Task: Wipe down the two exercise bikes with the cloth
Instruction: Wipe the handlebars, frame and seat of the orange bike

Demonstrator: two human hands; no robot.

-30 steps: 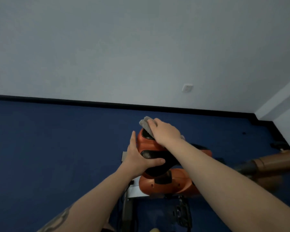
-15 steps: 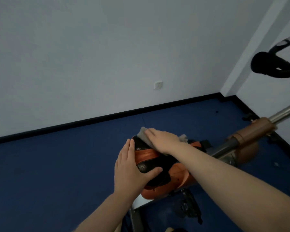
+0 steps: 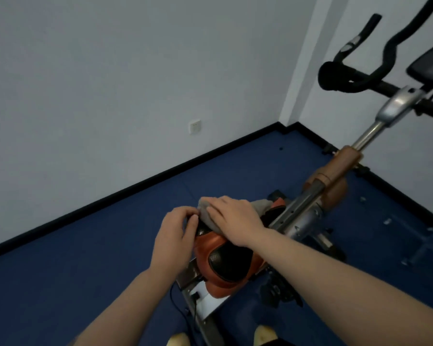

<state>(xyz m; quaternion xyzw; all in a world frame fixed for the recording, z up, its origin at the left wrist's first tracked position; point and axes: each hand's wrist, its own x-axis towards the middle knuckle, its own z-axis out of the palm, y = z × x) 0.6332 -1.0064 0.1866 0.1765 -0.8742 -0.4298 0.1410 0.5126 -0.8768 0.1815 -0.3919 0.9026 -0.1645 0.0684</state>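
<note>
Cloth (image 3: 211, 216), grey and crumpled, lies over the front end of the orange-and-black saddle (image 3: 225, 258), pressed down by the right hand (image 3: 235, 221) with fingers laid flat. Left hand (image 3: 174, 236) curls its fingers round the saddle's nose just beside it. Beyond the hands the exercise bike (image 3: 335, 171) runs to black handlebars (image 3: 355, 78), standing on blue floor (image 3: 85, 258) near a white wall (image 3: 110, 83).

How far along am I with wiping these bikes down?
Nothing visibly finished. In hand: your right hand presses the grey cloth on the nose of the orange saddle, while your left hand steadies it. Left: the frame post, the handlebars, and the second bike, which is out of view.
</note>
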